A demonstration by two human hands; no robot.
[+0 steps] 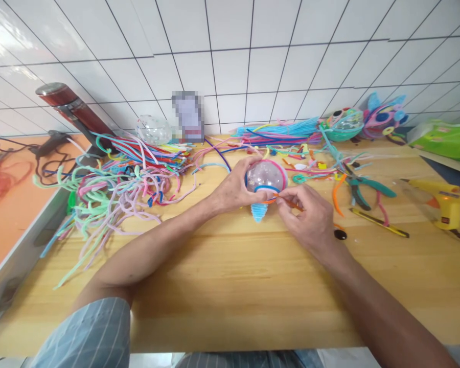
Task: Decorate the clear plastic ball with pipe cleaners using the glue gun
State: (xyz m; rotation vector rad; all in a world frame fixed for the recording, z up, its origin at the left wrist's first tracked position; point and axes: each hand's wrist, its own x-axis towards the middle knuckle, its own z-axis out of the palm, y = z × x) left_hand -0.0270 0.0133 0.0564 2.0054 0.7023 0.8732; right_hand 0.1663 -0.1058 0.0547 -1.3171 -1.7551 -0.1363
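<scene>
My left hand (237, 185) is wrapped round the left side of a clear plastic ball (266, 175) above the wooden table. Pink and blue pipe cleaners ring the ball, and a light blue coiled cone (258, 211) sticks out from its lower side. Against the ball's lower right, my right hand (308, 212) pinches a thin orange pipe cleaner (291, 204). Part of that orange strand lies along the ball next to the blue ring. The fingers hide some of the ball's edges.
Loose pipe cleaners (126, 189) spread at left beside a red thermos (74, 112). Green-handled pliers (362, 186), a yellow cutter (379, 223) and a yellow glue gun (444, 199) lie at right. Decorated balls (343, 124) and a phone (189, 115) stand by the tiled wall.
</scene>
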